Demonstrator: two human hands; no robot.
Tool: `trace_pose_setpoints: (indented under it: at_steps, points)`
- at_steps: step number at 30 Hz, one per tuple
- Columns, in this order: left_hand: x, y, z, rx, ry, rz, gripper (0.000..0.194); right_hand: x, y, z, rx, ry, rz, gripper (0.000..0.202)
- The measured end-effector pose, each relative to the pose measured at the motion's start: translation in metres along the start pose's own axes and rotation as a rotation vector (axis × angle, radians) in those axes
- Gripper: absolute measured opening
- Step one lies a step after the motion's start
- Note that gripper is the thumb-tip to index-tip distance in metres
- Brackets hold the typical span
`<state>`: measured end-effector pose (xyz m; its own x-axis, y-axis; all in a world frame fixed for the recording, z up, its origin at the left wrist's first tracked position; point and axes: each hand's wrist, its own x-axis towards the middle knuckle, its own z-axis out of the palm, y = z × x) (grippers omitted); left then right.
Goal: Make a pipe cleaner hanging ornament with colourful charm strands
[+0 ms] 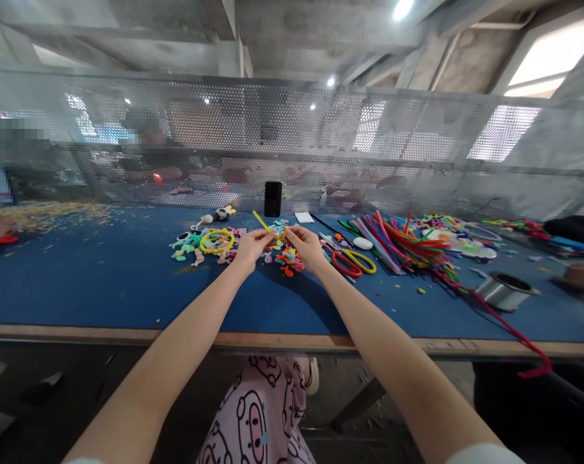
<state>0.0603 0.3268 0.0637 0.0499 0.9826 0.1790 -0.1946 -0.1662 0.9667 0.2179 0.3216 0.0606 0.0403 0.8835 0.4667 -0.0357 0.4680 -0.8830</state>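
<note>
Both my hands are raised over the middle of the blue table. My left hand (pixel 254 248) is closed in a pinch on a yellow pipe cleaner (pixel 260 221), whose end sticks up to the left above the fingers. Facing it, my right hand (pixel 302 245) also has thumb and fingers pinched together, at a bit of yellow that looks like the same pipe cleaner; the part between the hands is small and partly hidden. Under and beside the hands lie several small colourful twisted pieces (pixel 288 259). Left of them, a yellow ring (pixel 217 241) rests among green and pink pieces.
Scissors with red handles (pixel 345 264) and a pair with yellow handles (pixel 360 261) lie right of my hands. Beyond are a white oval object (pixel 363 243), a pipe cleaner bundle (pixel 403 245) and a metal spool (pixel 505 291). A black phone (pixel 272 198) stands before a perforated screen (pixel 292 142).
</note>
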Motion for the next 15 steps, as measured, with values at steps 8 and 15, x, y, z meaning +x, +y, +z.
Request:
trace_pose_setpoints:
  at_steps: [8, 15]
  points:
    - [-0.0017, 0.0018, 0.0025, 0.103, -0.051, 0.116, 0.020, 0.0004, 0.0055, -0.0008, 0.045, 0.000, 0.040, 0.040]
    - [-0.0027, 0.0025, 0.0018, 0.089, -0.110, 0.127, 0.028, -0.0038, -0.0039, 0.0019, 0.260, 0.010, 0.152, 0.044]
